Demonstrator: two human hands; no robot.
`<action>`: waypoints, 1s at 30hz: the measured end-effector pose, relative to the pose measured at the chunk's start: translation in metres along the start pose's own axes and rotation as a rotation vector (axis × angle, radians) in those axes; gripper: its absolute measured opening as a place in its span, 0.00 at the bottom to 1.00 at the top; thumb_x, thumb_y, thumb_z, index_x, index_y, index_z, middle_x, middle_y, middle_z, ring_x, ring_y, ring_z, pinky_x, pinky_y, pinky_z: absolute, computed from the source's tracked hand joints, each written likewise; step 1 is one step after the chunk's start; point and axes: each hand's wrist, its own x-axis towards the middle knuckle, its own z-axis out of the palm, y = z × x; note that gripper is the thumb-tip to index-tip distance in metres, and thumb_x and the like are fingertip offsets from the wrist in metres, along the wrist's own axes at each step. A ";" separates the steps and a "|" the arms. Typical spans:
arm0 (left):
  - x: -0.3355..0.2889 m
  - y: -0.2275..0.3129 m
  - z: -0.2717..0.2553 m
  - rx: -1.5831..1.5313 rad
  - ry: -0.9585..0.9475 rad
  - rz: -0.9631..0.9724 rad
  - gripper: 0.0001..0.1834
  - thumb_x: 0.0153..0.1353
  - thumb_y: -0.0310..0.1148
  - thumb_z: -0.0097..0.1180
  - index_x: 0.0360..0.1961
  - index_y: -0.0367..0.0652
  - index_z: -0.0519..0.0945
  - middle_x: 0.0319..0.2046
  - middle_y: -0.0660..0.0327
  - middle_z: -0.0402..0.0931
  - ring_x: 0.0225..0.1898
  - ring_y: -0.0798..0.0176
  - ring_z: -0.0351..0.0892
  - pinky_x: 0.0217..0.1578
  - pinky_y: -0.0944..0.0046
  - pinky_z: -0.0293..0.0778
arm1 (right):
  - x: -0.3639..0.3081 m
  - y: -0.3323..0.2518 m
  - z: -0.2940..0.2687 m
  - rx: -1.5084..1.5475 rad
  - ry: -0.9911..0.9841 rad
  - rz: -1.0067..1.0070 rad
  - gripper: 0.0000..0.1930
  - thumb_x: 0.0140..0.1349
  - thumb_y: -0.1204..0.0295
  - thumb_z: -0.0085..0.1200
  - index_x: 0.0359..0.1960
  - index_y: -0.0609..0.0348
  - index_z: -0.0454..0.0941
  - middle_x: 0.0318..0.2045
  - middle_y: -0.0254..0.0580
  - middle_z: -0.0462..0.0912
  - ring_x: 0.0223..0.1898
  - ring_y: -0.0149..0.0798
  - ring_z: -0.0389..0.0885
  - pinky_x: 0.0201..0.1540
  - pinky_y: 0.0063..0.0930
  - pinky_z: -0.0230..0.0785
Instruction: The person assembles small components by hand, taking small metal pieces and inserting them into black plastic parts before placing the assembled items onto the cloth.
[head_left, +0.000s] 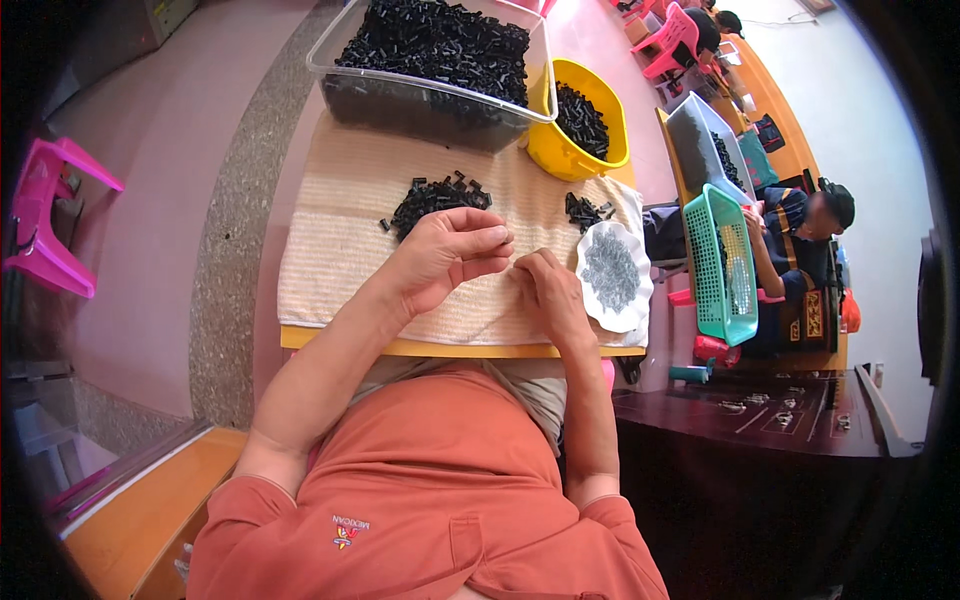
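My left hand (448, 252) is raised over the cloth-covered table (340, 240), thumb and fingertips pinched together; what lies between them is too small to make out. Close beside it, my right hand (553, 290) is lower, its fingers bent together near the cloth, and whatever they grip is hidden. Just beyond my left hand is a loose pile of small black plastic pieces (440, 200). A white scalloped dish (638, 316) of small clear or greyish parts (612, 272) sits right of my right hand. Behind the dish lies a smaller heap of black pieces (586, 212).
A clear plastic bin (420, 105) full of black pieces stands at the table's far side, with a yellow bucket (560, 150) beside it. Rightward, a person (795, 235) sits by a turquoise basket (715, 270). A pink stool (50, 220) stands at left.
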 end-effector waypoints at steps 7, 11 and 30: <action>-0.001 -0.002 -0.001 -0.048 -0.029 -0.019 0.07 0.64 0.26 0.60 0.43 0.40 0.79 0.39 0.58 0.83 0.40 0.65 0.84 0.43 0.66 0.84 | 0.000 0.002 0.003 0.304 0.225 -0.007 0.02 0.63 0.80 0.55 0.37 0.63 0.77 0.31 0.46 0.81 0.30 0.39 0.83 0.35 0.30 0.74; 0.000 -0.004 -0.002 -0.071 -0.058 -0.018 0.08 0.64 0.25 0.59 0.44 0.41 0.80 0.40 0.57 0.83 0.41 0.64 0.84 0.44 0.65 0.84 | -0.001 0.001 0.006 0.593 0.212 0.133 0.02 0.65 0.80 0.55 0.37 0.65 0.77 0.28 0.44 0.80 0.30 0.34 0.81 0.36 0.25 0.73; -0.003 -0.014 0.010 0.418 0.007 0.289 0.13 0.52 0.19 0.69 0.37 0.40 0.78 0.36 0.60 0.83 0.37 0.69 0.83 0.39 0.69 0.81 | -0.002 0.010 0.002 1.133 0.242 0.128 0.07 0.71 0.74 0.51 0.40 0.68 0.77 0.31 0.39 0.79 0.31 0.31 0.81 0.38 0.28 0.81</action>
